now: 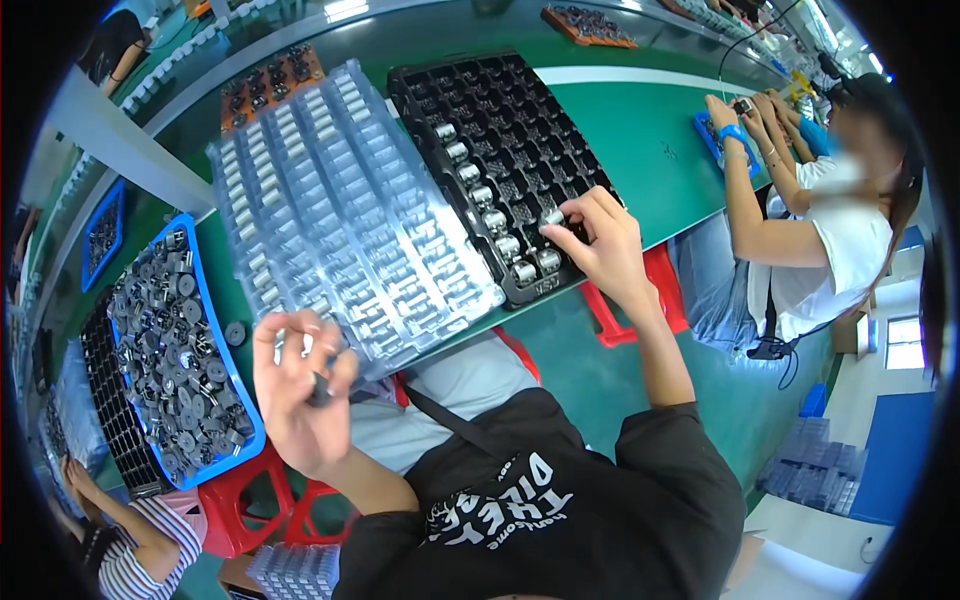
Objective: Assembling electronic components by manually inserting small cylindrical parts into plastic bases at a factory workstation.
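My right hand (604,245) is over the near part of a black compartment tray (500,110). Its thumb and fingers pinch a small silver metal cylinder (551,217). More silver cylinders (494,222) sit in the tray's left column and near corner. To the left lies a clear plastic tray (330,190) with rows of metal cylinders in its pockets. My left hand (300,395), slightly blurred, is raised by that tray's near left corner. Between its curled fingers is a small dark round part (320,390), like the grey ones in the blue bin.
At left a blue bin (243,400) holds many grey round parts; one loose grey disc (235,333) lies beside it. An orange tray (270,85) of dark parts is at the back. Co-workers sit right and lower left. Red stools (240,500) stand below.
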Available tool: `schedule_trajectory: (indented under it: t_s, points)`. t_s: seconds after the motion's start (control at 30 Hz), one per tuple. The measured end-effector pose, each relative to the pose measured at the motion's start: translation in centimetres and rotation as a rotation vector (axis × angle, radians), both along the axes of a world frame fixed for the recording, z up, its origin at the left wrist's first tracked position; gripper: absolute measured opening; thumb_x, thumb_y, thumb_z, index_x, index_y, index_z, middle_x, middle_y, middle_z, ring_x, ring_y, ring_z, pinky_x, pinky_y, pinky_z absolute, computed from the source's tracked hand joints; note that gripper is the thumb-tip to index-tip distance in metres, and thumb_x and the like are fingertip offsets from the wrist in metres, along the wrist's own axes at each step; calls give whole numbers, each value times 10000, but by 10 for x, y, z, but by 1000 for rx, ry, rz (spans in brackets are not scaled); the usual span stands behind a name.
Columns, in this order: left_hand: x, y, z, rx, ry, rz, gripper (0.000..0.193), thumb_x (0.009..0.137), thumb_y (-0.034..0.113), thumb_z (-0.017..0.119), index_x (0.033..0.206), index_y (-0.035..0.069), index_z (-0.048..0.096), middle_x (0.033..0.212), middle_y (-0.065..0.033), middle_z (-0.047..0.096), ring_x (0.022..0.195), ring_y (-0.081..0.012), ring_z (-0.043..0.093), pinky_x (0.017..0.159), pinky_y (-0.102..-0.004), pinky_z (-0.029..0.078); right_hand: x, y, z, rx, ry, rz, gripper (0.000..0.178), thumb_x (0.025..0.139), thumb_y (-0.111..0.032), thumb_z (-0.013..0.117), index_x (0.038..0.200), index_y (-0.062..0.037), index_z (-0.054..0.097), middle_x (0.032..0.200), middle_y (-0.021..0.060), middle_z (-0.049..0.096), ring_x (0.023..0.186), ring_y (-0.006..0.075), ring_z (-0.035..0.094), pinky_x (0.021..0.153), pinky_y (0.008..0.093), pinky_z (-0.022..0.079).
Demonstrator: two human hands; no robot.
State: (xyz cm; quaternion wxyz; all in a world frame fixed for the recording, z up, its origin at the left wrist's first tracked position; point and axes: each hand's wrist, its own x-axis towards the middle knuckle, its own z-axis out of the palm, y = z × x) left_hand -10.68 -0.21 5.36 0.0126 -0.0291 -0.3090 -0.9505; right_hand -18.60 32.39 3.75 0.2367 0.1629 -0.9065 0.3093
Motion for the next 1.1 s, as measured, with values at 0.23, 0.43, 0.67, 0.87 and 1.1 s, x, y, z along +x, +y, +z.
schedule_trajectory:
  t_s: [0.23,0.43,0.67,0.87,1.1]
  points:
    - [-7,13,0,373,96,-18,601,591,-139,466,1166,28,410,1140,-163,357,1021,-243,365,716,-318,369,0,-1,-11,105,33,12,254,680,-166,788,793,-20,614,733,74,578,617,208,576,528,300,440]
    - [-8,12,-4,284,74,51,486,685,-194,443,1123,14,412,1127,-163,329,1051,-248,323,697,-271,371,-1,0,-14,183,100,13,246,673,-168,785,788,-22,624,758,81,578,665,233,578,574,318,459]
    - [0,-3,-5,285,393,-175,160,985,60,290,1129,-9,299,730,-108,421,324,-152,439,237,-218,315,0,-5,-7,315,113,-2,222,678,-175,770,822,-52,654,817,58,596,717,229,569,618,325,447]
    - [0,-9,-5,110,225,42,432,814,-78,460,1214,39,346,968,-152,416,696,-149,398,480,-191,337,-1,-5,1,219,55,46,160,735,-59,717,877,-30,650,856,79,589,662,199,563,562,290,451]
    - [18,-34,-9,13,176,249,422,791,-147,405,1197,-44,352,1095,-219,375,876,-245,492,447,-181,447,-3,-3,4,179,-104,223,110,749,-4,671,840,-17,610,886,86,577,734,223,584,619,297,462]
